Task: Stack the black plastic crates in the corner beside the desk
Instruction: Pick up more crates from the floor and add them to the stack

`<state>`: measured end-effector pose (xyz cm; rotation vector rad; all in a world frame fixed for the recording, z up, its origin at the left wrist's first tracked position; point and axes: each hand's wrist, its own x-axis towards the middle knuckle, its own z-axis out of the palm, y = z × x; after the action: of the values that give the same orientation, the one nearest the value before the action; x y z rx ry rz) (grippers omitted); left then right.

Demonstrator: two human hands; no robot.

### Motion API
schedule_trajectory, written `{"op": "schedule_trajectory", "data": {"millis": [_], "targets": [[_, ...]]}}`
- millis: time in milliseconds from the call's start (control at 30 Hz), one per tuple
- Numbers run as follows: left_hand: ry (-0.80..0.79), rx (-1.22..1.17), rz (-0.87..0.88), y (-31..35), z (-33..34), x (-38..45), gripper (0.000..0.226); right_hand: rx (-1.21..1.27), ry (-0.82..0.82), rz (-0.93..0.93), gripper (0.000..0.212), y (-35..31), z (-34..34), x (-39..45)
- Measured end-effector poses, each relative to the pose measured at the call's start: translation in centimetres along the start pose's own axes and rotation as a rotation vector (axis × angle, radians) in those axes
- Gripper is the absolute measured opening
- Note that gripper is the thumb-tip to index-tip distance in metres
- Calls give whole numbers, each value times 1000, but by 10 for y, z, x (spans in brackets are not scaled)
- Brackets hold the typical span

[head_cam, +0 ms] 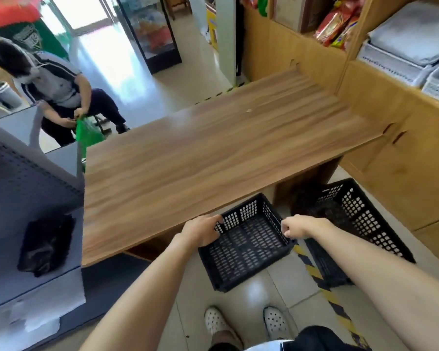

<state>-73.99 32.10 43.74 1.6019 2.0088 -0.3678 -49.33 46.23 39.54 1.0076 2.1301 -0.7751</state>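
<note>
Two black perforated plastic crates sat unstacked; left hand (203, 231) and right hand (297, 227) gripped the near crate (243, 243), the far-right crate (352, 219) waiting

A small shop: glass-door display fridge (151, 29), shelved snack packets (336, 24), wooden counter desk (213, 158).

Two black perforated plastic crates sit upright and open-topped at the desk's (213, 153) near edge. The near crate (243, 244) lies partly under the desk, the far crate (352, 224) just beside it, toward the wooden cabinet (403, 178).
</note>
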Motion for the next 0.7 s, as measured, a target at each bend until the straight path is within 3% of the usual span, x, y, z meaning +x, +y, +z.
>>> {"op": "schedule_trajectory", "data": {"millis": [133,300,500,700], "targets": [[-126,140,115,-2,-10,45,45,119,5,166,27,23,12,0],[-228,293,267,-20,-26,87,45,420,144,305,21,5,20,21],[-258,169,377,-38,-19,123,47,638,134,314,23,-54,45,54],[-353,149,405,-51,55,154,54,715,40,420,28,-79,122,84]]}}
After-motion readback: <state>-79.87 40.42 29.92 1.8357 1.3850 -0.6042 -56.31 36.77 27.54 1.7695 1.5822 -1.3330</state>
